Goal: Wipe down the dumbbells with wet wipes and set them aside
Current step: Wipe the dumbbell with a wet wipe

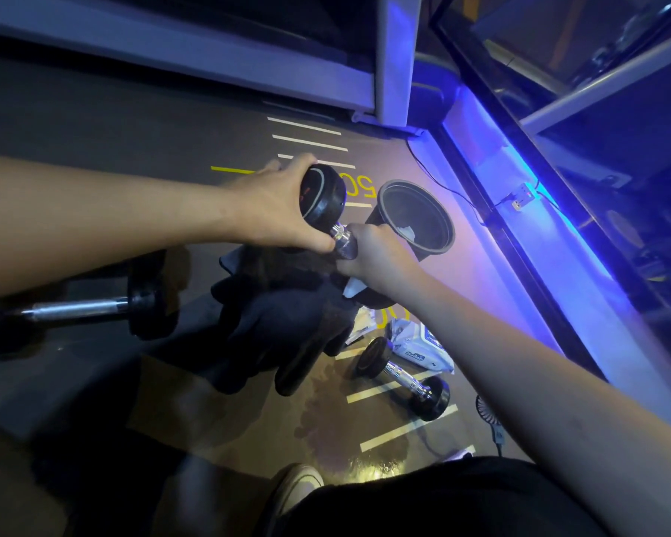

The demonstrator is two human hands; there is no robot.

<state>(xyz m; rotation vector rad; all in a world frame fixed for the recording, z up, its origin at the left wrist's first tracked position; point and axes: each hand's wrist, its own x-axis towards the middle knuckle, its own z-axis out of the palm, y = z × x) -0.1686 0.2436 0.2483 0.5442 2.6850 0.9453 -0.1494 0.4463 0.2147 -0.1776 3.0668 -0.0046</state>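
Head view, looking down at a dark gym floor [94, 149] painted with white bars and yellow numerals, lit blue from a strip along the right. Nearest, at the bottom edge, one pale shoe [295, 486] and a dark trouser leg show. A little further on the floor lies one small dumbbell [401, 377] with a chrome handle, just beside one white pack of wet wipes [419, 344]; one small hand fan [489, 416] lies to its right. At the left, a larger dumbbell [82, 306] rests on the floor, partly hidden under the left forearm. That makes three dumbbells counted, with the one held in the air.

The held dumbbell [322, 195] sits mid-frame above a dark knee. The left hand [272, 207] has its grip curled round the black upper head. The right hand [369, 251] has its grip closed round the knurled handle, with a white wipe [351, 286] trailing from beneath the palm.

Just behind the hands stands one black bin [415, 215], tilted, with white scraps inside. Farthest off, grey metal frame posts [396, 60] and glass panels [558, 44] close the room.
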